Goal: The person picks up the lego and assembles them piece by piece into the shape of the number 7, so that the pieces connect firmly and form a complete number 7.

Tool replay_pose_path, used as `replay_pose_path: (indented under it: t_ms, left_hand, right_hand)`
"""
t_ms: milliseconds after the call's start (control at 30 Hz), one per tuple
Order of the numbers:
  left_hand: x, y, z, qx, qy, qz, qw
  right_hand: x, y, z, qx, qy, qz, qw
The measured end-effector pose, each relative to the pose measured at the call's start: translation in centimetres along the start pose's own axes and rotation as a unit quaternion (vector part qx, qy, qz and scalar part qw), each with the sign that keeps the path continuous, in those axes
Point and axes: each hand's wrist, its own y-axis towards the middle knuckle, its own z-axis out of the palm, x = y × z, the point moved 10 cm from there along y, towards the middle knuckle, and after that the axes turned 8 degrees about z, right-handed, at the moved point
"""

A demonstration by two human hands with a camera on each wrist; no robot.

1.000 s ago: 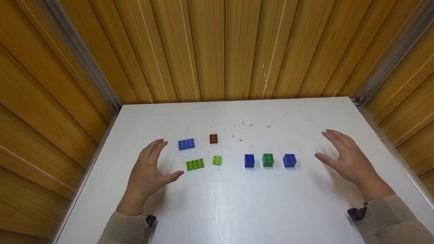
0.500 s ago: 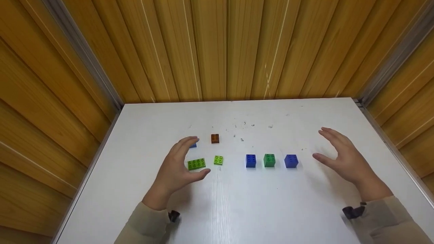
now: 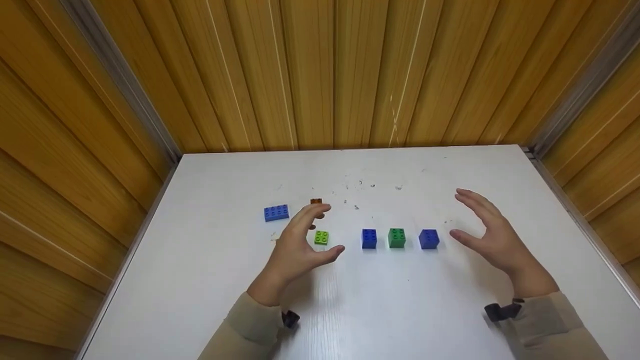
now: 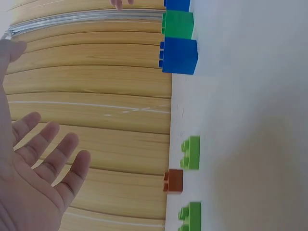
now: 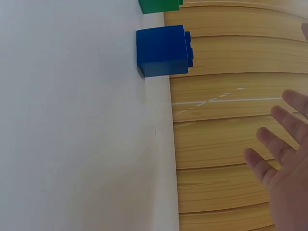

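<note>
My left hand [image 3: 295, 248] hovers over the left part of the table with thumb and fingers spread, holding nothing. From the head view it hides the long lime brick, whose side shows in the left wrist view. Just past its palm lies a small lime brick [image 3: 321, 237]; the brown brick [image 3: 316, 201] is partly covered by its fingertips. To the right stand a dark blue brick [image 3: 369, 239], a green brick [image 3: 396, 238] and another blue brick [image 3: 429, 239] in a row. My right hand [image 3: 492, 239], fingers spread and holding nothing, is right of that row, apart from it.
A long blue brick [image 3: 276, 213] lies at the left, behind my left hand. The white table [image 3: 210, 280] has dark scuff marks near its back. Yellow wood-look panels [image 3: 315, 75] wall the back and both sides, with metal posts in the corners.
My left hand has moved right, passing in front of the long blue brick and now covering the long lime one. My right hand has shifted slightly left. The bricks have stayed in place.
</note>
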Motion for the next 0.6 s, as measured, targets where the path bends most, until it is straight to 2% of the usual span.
replay_pose_path:
  t_ms: [333,600]
  left_hand:
    - [1.3,1.2,3.8,0.043,-0.048,-0.082,0.9945]
    - [1.8,2.0,5.9,0.063,-0.066,-0.094,0.9913]
  right_hand:
    - [-0.1,0.7,1.8,0.02,-0.02,0.009,0.9996]
    - [0.0,0.9,2.7,0.017,0.004,-0.012,0.9998]
